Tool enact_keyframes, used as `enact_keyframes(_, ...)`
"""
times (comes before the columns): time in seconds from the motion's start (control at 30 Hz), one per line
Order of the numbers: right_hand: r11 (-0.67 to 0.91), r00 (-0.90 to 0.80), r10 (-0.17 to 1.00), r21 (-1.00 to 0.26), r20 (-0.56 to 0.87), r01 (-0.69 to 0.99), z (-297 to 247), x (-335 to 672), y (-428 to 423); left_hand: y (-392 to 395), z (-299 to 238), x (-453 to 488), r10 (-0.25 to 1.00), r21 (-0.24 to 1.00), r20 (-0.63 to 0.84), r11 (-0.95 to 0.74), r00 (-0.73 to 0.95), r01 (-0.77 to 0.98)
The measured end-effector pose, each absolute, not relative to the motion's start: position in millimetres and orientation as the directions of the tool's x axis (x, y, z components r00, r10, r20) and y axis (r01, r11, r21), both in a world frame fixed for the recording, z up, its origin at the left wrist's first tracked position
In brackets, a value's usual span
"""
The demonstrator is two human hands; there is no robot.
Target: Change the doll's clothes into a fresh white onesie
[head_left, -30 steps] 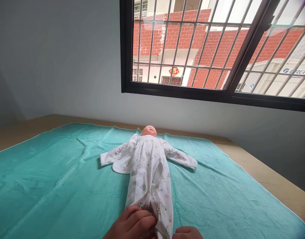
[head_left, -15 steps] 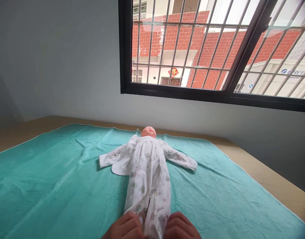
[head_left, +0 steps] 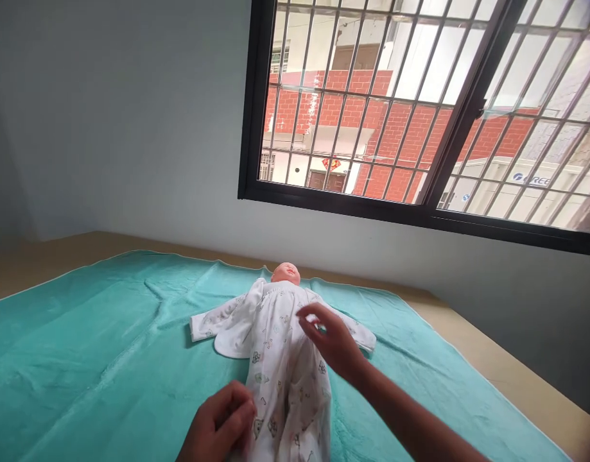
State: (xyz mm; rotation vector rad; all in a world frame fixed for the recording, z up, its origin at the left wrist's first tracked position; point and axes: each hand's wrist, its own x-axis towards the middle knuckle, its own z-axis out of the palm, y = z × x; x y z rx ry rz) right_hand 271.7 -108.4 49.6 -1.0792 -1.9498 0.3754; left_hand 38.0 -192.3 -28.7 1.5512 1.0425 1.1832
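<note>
A baby doll [head_left: 286, 273] lies on its back on the turquoise blanket, arms spread. It wears a white printed long-sleeved top [head_left: 233, 333], whose front flap is spread to the left. White printed trousers [head_left: 270, 359] with a gathered waistband lie over its body, the waistband near the chest. My right hand [head_left: 330, 337] is above the upper part of the trousers, thumb and forefinger slightly apart, nothing visible between them. Beside the left trouser leg is my left hand [head_left: 220, 420], with curled fingers and thumb close together; what they hold, if anything, is hidden. The trouser bottoms run out of view.
The turquoise blanket [head_left: 106, 359] covers most of the wooden table [head_left: 497, 359], whose edge shows on both sides. Behind stands a grey wall [head_left: 131, 128] with a black-framed barred window [head_left: 343, 204].
Both hands have left the trouser bottoms. My right hand has moved up to the upper trousers; my left has risen a little beside the leg. The view has tilted upward.
</note>
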Motion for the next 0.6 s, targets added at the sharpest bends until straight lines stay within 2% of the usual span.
enact_keyframes(0.07,0.580,-0.321,0.780,-0.428,0.536,0.693,64.9,263.0,-62.7,-182.6,-22.4,38.3,0.970,0.960,0.221,-0.235,0.104,0.151)
enact_keyframes(0.17,0.463,-0.367,0.866,-0.264,0.339,0.846,76.7,254.2,-8.9,-169.9,-22.1,39.2,0.965,0.948,0.256,-0.260,0.047,0.184)
enact_keyframes(0.23,0.465,-0.414,0.877,-0.218,0.244,0.858,80.0,248.9,11.2,-163.9,-26.5,39.9,0.961,0.948,0.269,-0.275,0.060,0.162)
enact_keyframes(0.47,0.595,-0.591,0.796,0.004,0.132,0.803,88.0,225.1,30.7,-153.6,-25.7,38.4,0.965,0.937,0.163,-0.217,0.207,0.274)
enact_keyframes(0.6,0.555,-0.574,0.810,0.161,0.120,0.816,86.0,206.7,36.9,-148.5,-22.0,34.4,0.993,0.970,0.011,-0.040,0.118,0.240)
